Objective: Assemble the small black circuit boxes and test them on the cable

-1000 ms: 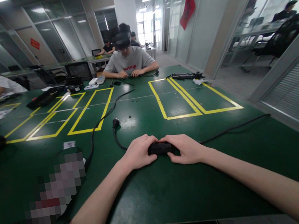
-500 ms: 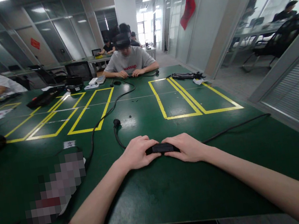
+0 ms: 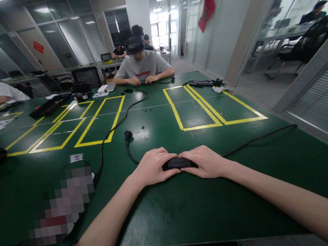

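A black power adapter (image 3: 178, 162) rests low over the green table (image 3: 172, 209), held at both ends. My left hand (image 3: 152, 167) closes round its left end, thumb on the near side and fingers on the far side. Round the right end, my right hand (image 3: 205, 161) grips in the same way, and the fingertips of both hands nearly meet at the middle. From the left side a cord runs back to a black plug (image 3: 128, 135) lying on the table. A thin black cable (image 3: 258, 140) stretches off to the right. The hands hide the adapter's ends.
Yellow tape rectangles (image 3: 201, 126) mark the tabletop beyond my hands. A blurred-out item (image 3: 67, 204) lies at left by a long black cable (image 3: 101, 154) and a paper tag (image 3: 76, 158). A folded black tripod (image 3: 204, 83) lies at far right. Across sits a person (image 3: 142, 65).
My left hand has slid slightly right along the adapter, so its fingertips are closer to those of my right hand. The right hand and the cords look almost unchanged.
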Action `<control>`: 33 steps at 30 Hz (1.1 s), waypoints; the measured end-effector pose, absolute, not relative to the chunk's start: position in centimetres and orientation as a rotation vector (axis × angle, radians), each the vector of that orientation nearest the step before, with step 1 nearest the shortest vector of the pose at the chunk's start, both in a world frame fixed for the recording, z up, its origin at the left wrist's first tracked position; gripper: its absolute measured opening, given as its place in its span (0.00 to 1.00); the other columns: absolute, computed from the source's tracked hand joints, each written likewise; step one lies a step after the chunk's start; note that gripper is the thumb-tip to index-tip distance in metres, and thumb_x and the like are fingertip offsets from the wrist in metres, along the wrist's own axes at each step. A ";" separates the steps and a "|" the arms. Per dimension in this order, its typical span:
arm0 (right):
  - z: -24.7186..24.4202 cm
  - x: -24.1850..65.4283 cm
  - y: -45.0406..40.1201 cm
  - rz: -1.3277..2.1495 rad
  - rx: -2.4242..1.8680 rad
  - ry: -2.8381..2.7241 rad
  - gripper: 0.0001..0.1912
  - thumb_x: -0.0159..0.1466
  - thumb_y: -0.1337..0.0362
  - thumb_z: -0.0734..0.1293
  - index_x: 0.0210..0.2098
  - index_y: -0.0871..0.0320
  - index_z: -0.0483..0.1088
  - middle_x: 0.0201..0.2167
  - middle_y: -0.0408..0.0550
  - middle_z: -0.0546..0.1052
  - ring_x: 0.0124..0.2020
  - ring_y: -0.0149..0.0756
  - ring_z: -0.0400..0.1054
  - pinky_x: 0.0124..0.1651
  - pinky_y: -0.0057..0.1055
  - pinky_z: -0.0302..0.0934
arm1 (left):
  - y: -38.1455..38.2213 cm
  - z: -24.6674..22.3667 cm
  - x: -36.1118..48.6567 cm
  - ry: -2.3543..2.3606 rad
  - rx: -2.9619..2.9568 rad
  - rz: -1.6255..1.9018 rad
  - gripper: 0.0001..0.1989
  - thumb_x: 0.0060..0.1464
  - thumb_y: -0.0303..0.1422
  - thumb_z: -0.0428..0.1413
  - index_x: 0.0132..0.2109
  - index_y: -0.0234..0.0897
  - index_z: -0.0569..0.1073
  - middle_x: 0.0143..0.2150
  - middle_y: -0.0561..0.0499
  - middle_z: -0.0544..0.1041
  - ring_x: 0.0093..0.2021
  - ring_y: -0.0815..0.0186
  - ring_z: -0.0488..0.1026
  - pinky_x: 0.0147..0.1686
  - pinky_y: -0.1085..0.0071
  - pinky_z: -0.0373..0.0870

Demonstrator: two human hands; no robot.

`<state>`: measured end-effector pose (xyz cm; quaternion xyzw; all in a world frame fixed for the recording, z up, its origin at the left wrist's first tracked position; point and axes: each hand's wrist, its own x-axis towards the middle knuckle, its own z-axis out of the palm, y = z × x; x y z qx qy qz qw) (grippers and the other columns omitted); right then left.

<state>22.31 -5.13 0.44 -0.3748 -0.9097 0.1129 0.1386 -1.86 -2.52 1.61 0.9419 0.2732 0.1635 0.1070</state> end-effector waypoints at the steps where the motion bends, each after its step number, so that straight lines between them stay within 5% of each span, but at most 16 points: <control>1: 0.5 22.3 -5.1 0.323 -1.081 -2.623 0.14 0.71 0.56 0.63 0.48 0.57 0.73 0.38 0.52 0.82 0.37 0.43 0.77 0.38 0.33 0.63 | -2.5 1.6 -1.8 0.799 2.767 0.481 0.19 0.64 0.44 0.58 0.55 0.39 0.78 0.44 0.45 0.80 0.44 0.59 0.77 0.45 0.67 0.71; 24: -0.2 22.6 -4.4 -0.029 -1.068 -2.591 0.26 0.74 0.44 0.58 0.35 0.57 0.74 0.28 0.51 0.79 0.28 0.39 0.73 0.31 0.33 0.56 | -2.7 0.8 -0.3 0.963 2.846 0.522 0.15 0.62 0.42 0.62 0.49 0.37 0.77 0.39 0.47 0.79 0.41 0.59 0.75 0.42 0.66 0.67; 30: 0.0 22.7 -4.2 0.023 -0.963 -2.631 0.24 0.71 0.42 0.62 0.36 0.57 0.73 0.30 0.50 0.80 0.30 0.39 0.74 0.32 0.32 0.57 | -2.4 1.1 -0.4 0.911 2.945 0.438 0.12 0.60 0.42 0.63 0.41 0.37 0.78 0.34 0.49 0.76 0.38 0.60 0.74 0.42 0.66 0.66; 33: 0.0 22.8 -4.3 0.000 -0.934 -2.607 0.20 0.72 0.47 0.63 0.37 0.58 0.72 0.30 0.51 0.80 0.31 0.40 0.74 0.34 0.33 0.59 | -2.5 1.7 -0.9 0.858 2.889 0.507 0.13 0.61 0.42 0.62 0.46 0.37 0.78 0.39 0.48 0.79 0.42 0.60 0.76 0.43 0.67 0.68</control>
